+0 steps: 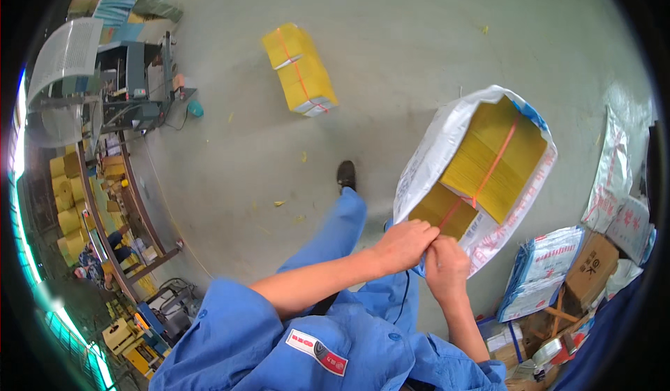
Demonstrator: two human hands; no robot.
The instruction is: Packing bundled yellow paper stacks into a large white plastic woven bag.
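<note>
A grey floor [419, 49] is stretching around an open white sack [441, 136], which is holding yellow stacks [474, 153] bound with red strap [497, 157]. At the sack's near rim, the left hand [407, 246] and right hand [449, 264] are resting side by side, fingers clamping on its edge. Another yellow bundle [314, 73] is lying left of the sack, well apart.

The head camera looks down on the left hand [406, 244] and right hand [447, 263] from close above. Its fisheye view takes in floor [244, 181] beyond them.
</note>
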